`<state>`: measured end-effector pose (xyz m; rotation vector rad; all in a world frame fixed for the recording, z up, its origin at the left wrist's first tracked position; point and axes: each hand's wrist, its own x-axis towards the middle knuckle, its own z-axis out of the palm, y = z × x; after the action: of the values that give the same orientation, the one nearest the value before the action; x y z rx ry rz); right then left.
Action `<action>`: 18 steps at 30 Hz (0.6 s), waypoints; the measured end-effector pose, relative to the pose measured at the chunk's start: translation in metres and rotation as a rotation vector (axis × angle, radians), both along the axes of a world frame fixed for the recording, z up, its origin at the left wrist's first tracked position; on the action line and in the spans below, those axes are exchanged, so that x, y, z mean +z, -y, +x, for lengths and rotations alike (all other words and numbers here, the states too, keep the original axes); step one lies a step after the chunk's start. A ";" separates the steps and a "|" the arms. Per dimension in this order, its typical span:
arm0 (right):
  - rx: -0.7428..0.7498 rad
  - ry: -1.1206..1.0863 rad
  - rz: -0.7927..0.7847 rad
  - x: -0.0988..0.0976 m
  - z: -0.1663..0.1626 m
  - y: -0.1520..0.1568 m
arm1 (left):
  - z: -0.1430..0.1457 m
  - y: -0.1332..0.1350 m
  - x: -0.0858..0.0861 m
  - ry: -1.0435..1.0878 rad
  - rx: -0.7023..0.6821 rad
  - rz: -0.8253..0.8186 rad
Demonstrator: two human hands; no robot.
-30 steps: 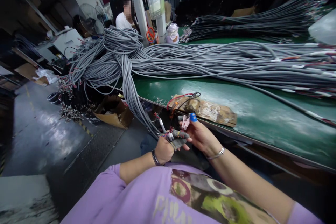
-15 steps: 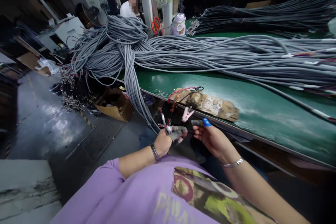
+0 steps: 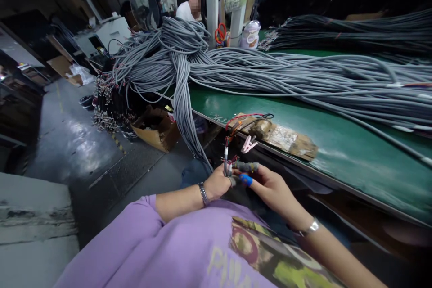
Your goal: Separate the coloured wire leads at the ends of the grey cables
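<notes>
My left hand is closed around the stripped end of a grey cable that hangs down from the bench edge, with its coloured wire ends sticking up from the fist. My right hand meets it from the right, its blue-capped thumb and a grey-capped finger pinching at those wire ends. A pink clip hangs on red and black leads just above the hands, free of both.
A big pile of grey cables covers the green bench. A taped wooden block lies at the bench edge. A cardboard box sits on the floor. Two people are at the far back left.
My right hand let go of the pink clip, dropped away, then came back to the wire ends in my left hand. The view shifted to the left.
</notes>
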<state>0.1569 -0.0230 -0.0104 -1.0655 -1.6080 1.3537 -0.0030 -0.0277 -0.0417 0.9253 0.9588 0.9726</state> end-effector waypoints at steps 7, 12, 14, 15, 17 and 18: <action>0.078 0.023 0.029 -0.002 -0.021 -0.003 | -0.007 0.006 0.000 0.011 -0.091 0.065; -0.036 -0.124 -0.148 -0.008 -0.021 0.002 | -0.012 0.009 0.006 0.114 -0.237 0.024; -0.092 -0.204 -0.187 -0.010 -0.019 0.004 | -0.016 0.009 0.008 0.177 -0.219 0.025; -0.117 -0.240 -0.214 -0.011 -0.019 0.005 | -0.019 0.009 0.008 0.197 -0.174 0.031; -0.142 -0.308 -0.295 -0.012 -0.018 0.007 | -0.025 0.007 0.008 0.182 -0.040 0.050; -0.142 -0.341 -0.346 -0.013 -0.019 0.007 | -0.028 0.006 0.009 0.147 0.022 0.056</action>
<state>0.1382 -0.0301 -0.0231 -1.0536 -1.0564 1.6512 -0.0306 -0.0339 -0.0332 0.8784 0.8222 1.0757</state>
